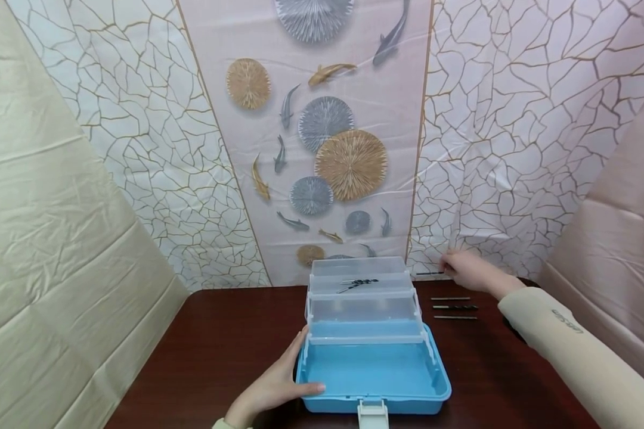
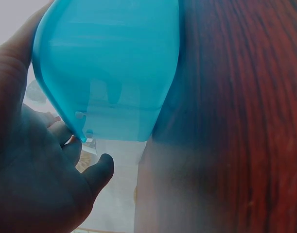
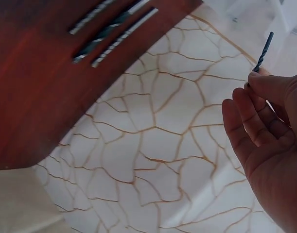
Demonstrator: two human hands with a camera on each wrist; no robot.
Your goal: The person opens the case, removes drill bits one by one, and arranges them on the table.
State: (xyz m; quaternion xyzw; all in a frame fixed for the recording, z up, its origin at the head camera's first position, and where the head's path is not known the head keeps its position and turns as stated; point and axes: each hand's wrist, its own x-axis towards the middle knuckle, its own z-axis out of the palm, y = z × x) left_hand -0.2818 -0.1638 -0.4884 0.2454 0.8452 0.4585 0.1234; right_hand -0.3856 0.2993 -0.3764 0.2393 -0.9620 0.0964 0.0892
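My right hand (image 1: 464,268) pinches a slim dark drill bit (image 3: 264,51) between thumb and index finger, held out beyond the table's far edge. Its fluted end sticks out past the fingertips in the right wrist view. My left hand (image 1: 276,381) holds the left side of a blue toolbox (image 1: 375,405), thumb over the rim and fingers along the outer wall. The toolbox stands open, its clear trays (image 1: 362,304) fanned up at the back. Several drill bits (image 1: 361,281) lie in the upper tray. Three more drill bits (image 1: 455,307) lie side by side right of the box.
The dark red wooden table (image 1: 214,339) carries the box. A white latch (image 1: 372,414) hangs at the box's front. Behind the table hangs a patterned cloth (image 1: 349,226), with plain cloth (image 1: 48,268) at the left side.
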